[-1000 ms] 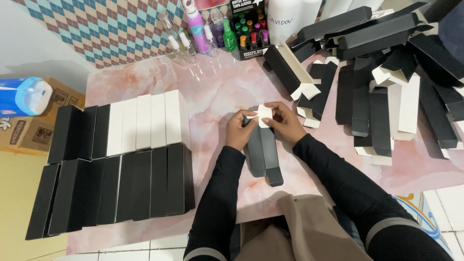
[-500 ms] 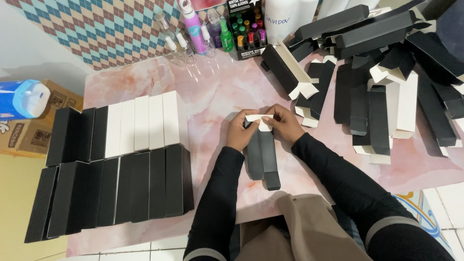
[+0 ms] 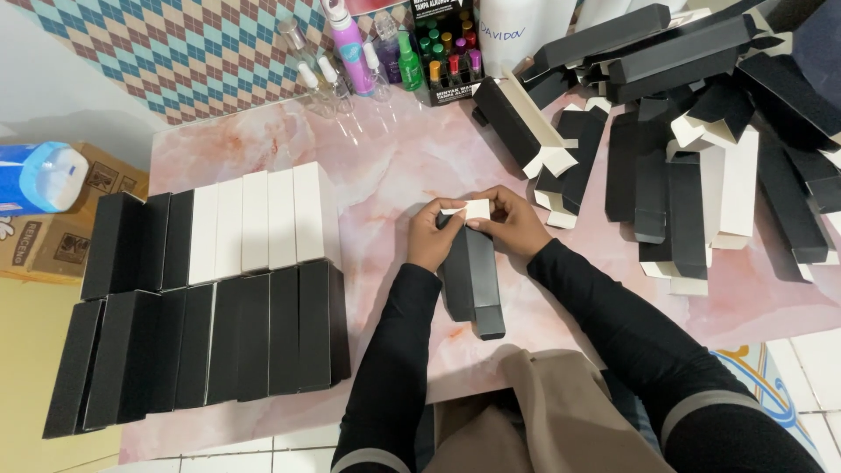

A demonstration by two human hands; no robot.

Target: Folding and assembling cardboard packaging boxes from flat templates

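both hands meet at the far end of a long black box that lies on the pink marbled table, just in front of the person's body. the left hand grips the box's far left corner, fingers curled round it. the right hand pinches the white end flap of the box between thumb and fingers, so both hands are clamped on the same box, nearly touching each other over the flap. the box's near end points toward the person, and the box lies slightly askew.

left of the box, well apart from it, finished boxes lie side by side in two rows: the far row is part black, part white, and the near row is all black. right of the box, a loose pile of flat and half-folded black and white cartons spreads over the table, the closest ones near the right hand. beyond the box, at the table's far edge, stand small spray bottles and a rack of little coloured bottles. far left of the box, off the table, a blue and white bottle rests on a cardboard carton.
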